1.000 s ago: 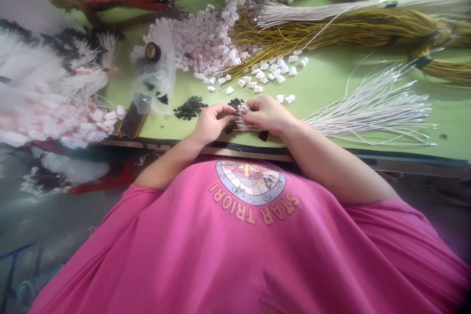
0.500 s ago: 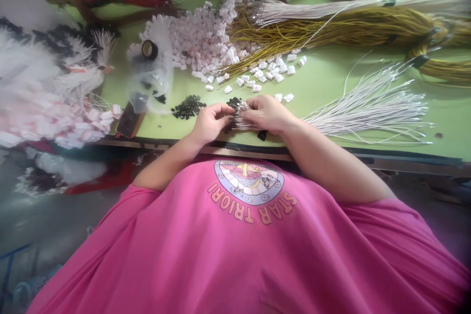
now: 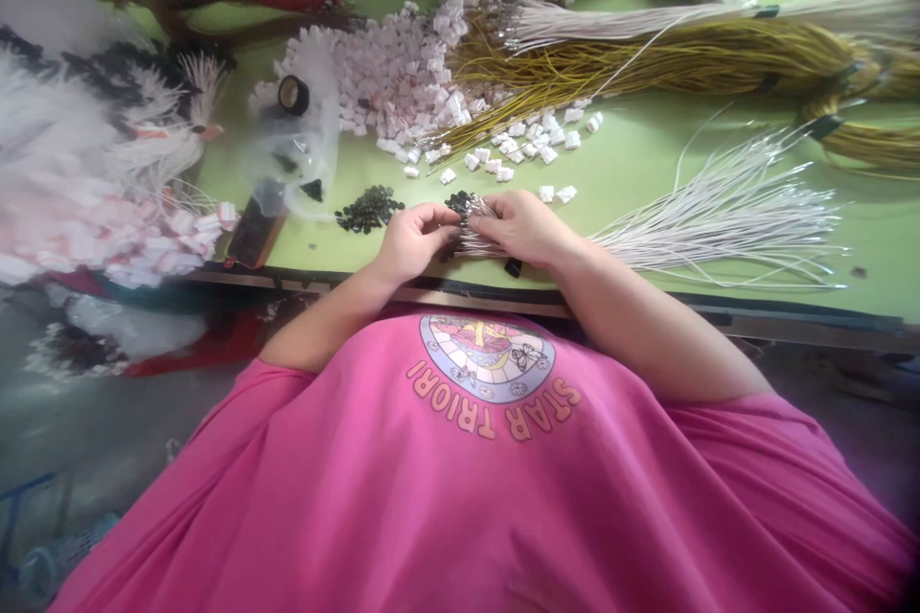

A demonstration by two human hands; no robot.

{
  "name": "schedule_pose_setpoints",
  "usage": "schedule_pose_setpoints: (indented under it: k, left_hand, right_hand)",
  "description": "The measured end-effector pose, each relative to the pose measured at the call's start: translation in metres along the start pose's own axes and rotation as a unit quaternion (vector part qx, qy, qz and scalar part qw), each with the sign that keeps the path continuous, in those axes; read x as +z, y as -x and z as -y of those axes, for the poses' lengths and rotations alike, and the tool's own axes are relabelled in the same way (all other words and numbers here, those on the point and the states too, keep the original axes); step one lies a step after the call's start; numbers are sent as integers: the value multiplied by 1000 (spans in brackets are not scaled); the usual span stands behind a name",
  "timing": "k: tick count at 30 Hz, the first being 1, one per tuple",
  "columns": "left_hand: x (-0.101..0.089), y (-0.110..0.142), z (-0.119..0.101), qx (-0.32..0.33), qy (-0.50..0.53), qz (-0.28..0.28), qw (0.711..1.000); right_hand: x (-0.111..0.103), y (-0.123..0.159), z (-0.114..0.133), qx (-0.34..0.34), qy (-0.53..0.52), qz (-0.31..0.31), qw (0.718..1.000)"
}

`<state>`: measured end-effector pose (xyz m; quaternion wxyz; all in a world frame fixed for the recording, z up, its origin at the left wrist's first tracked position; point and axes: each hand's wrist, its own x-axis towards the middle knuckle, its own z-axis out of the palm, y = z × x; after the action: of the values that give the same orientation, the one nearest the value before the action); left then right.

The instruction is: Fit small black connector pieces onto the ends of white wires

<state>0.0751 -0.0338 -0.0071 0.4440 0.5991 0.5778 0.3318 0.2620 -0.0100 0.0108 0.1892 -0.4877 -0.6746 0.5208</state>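
One white wire bundle (image 3: 708,222), in hand

Lies along worktop (image 3: 632,158), long axis left-right. Right hand (image 3: 528,225): fingers closed round it. Left hand (image 3: 415,238): nearest bundle's left tips, fingers narrow, any hold unclear. Black pieces (image 3: 369,209): left of bundle.

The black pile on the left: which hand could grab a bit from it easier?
Probably the left hand: it is next to the left black pile, while the right hand is farther away, holding white wires.

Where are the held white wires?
In the head view, the white wires lie right of centre, below the yellow wires, held near their left ends by the right hand.
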Motion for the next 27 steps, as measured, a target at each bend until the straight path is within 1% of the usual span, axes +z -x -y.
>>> schedule_pose_setpoints:
  k: [3, 7, 9, 13, 18, 23, 27]
  left_hand:
    - [-1, 2, -2, 26, -34, -1, 999]
    - [-1, 5, -4, 63, -81, -12, 995]
    - [0, 5, -3, 62, -78, -21, 995]
    - [3, 6, -3, 41, -54, -30, 997]
    - [6, 6, -8, 47, -68, -10, 997]
    - [3, 6, -13, 73, -106, 21, 991]
    - [-1, 7, -9, 108, -145, 34, 983]
  right_hand:
    - [0, 0, -1, -2, 2, -5, 1000]
    - [1, 1, 1, 11, 9, -16, 1000]
    - [1, 1, 3, 13, 9, -26, 1000]
    - [1, 2, 5, 10, 2, -39, 999]
    - [2, 4, 4, 20, -13, -10, 1000]
    - [2, 2, -1, 22, -17, 8, 1000]
    - [1, 2, -1, 10, 15, 1, 1000]
